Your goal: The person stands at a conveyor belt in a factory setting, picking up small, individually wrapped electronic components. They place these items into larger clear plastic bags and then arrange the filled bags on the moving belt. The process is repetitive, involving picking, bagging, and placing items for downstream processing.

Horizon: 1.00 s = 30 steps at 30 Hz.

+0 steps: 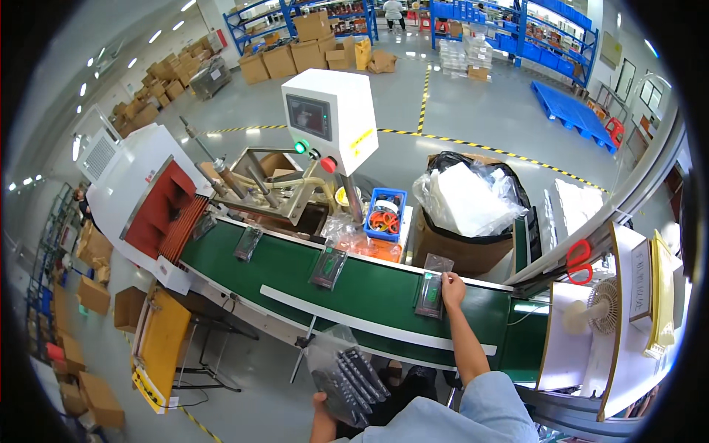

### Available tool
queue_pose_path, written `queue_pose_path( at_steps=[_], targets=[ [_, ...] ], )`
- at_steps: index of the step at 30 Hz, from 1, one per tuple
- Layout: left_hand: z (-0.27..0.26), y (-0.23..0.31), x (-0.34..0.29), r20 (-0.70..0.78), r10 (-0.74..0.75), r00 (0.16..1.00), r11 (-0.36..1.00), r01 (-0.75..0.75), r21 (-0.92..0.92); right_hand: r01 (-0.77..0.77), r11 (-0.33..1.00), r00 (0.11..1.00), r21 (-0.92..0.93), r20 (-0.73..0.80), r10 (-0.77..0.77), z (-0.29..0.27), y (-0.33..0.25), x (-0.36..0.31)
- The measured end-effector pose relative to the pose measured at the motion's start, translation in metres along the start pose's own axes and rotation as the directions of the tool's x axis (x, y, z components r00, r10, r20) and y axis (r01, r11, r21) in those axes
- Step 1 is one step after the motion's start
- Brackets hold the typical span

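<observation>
My right hand [453, 291] is at the edge of a dark flat package in clear film [430, 295], on the green conveyor belt [277, 275]. Its fingers are pinched together on the package's right side. Low in front of my body, my left hand [320, 405] grips a stack of dark packages in clear film [347, 382] by its lower left side. Some of its fingers are hidden behind the stack. Farther left on the belt lie a dark wrapped package [328, 267] and a smaller-looking one [247, 244], spaced apart.
At the belt's left end stands a white machine [140, 193] with a red curtain. A control box [329, 118] rises behind the belt, near a blue bin [385, 214] of tools. A white rail [369, 323] runs along the belt. Red scissors [579, 262] and a fan [602, 304] are right.
</observation>
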<state>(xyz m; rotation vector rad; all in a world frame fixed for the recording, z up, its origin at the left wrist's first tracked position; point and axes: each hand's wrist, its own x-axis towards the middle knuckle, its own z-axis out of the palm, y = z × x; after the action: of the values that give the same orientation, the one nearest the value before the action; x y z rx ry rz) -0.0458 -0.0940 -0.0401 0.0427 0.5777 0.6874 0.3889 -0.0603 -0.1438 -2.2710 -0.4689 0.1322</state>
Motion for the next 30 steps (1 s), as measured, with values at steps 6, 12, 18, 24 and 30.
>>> queue_pose_path(
  at_steps=[6,12,18,24,30],
  targets=[
    [0.005,0.017,0.005,0.021,0.013,1.000,0.999,-0.014,0.046,0.099,0.962,0.869,0.256,0.449,-0.209,-0.016,-0.093,-0.052],
    [0.008,0.037,0.016,0.066,-0.058,0.996,0.990,0.049,0.135,-0.010,0.841,0.336,0.540,0.794,-0.506,-0.071,-0.187,-0.147],
    [0.015,0.048,0.021,0.027,-0.013,1.000,0.986,0.008,0.164,0.171,0.832,0.419,0.527,0.726,-0.546,-0.073,-0.203,-0.149],
    [0.026,0.069,0.041,0.079,0.095,0.992,0.984,-0.106,0.147,0.168,0.836,0.317,0.523,0.774,-0.548,-0.085,-0.185,-0.143],
    [0.039,0.069,0.061,0.106,0.202,0.974,0.975,-0.210,0.075,-0.060,0.867,0.452,0.494,0.788,-0.418,-0.113,-0.147,-0.107]
  ],
)
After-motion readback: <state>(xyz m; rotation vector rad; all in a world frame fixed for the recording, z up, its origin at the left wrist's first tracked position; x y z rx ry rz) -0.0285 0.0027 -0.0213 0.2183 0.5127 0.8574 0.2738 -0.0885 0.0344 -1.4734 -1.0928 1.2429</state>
